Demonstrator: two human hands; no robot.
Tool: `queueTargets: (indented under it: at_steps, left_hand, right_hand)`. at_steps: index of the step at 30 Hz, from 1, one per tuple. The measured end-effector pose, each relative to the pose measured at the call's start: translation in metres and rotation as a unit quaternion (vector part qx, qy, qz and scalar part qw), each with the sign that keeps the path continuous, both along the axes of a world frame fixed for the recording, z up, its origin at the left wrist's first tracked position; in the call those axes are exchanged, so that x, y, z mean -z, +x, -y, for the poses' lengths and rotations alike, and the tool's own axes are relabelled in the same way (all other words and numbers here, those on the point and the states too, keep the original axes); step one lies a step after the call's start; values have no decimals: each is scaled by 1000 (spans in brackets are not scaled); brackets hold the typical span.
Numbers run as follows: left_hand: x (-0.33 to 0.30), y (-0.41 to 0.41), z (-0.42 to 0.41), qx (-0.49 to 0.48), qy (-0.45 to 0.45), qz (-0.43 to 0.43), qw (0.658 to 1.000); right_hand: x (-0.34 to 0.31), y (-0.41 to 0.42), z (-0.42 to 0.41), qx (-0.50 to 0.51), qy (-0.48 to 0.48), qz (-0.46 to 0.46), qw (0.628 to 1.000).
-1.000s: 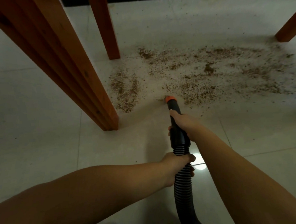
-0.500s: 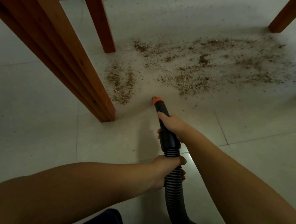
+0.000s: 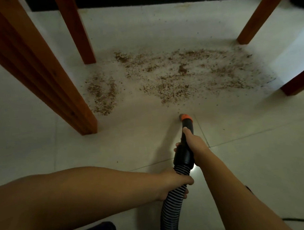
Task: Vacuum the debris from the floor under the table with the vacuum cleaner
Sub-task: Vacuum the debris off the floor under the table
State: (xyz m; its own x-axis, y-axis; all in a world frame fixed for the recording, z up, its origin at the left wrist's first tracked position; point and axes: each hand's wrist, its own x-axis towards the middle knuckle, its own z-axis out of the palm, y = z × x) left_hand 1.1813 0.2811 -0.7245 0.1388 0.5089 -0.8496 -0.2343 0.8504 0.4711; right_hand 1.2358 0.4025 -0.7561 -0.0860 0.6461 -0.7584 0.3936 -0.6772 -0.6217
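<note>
Both my hands are on the vacuum hose. My right hand (image 3: 194,144) is wrapped round the smooth black plastic nozzle tube (image 3: 184,152), fingers curled under it and the thumb laid along its top towards the tip. My left hand (image 3: 173,184) grips the ribbed, springy hose (image 3: 170,202) just behind the tube's collar, fingers closed round the grey-and-black ridges. From there the hose curves down and out of my view at the bottom.

At the tube's front end sits an orange ring (image 3: 186,116), and the small round mouth beyond it is down at the floor (image 3: 43,157), on a grout line between pale, glossy tiles. It lies just short of the debris (image 3: 181,77), on bare tile.

That debris is a wide scatter of fine brown crumbs and flakes, grainy like sawdust or husk, thickest in the middle, with a separate oval patch (image 3: 101,93) to the left. It spreads between square wooden table legs, reddish-brown with visible grain: a thick near leg (image 3: 43,73) on my left, a slimmer far leg (image 3: 76,28) behind it, and two more on the right (image 3: 262,14).

I can read no writing or brand on the tube or hose.
</note>
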Motion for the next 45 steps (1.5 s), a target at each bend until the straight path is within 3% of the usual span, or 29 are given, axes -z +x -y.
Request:
queueTargets:
  at_steps: [10,22,35,45]
  left_hand:
    - [6,-7,-12,-88,-18,-7,996]
    - [9,4,-64,-29,22,6,999]
    - [16,-13,-48,-161,-15,24,987]
    - [15,4,-87,-57,14,19,998]
  right_hand:
    - [0,-34,-18,-96,-26,-33,994]
    - [-3,-4,-70,-21,6,-10,1000]
    - [-8,-64,-55,-189,-34,-52,980]
    - [-8,-21,-91,-66,1,8,998]
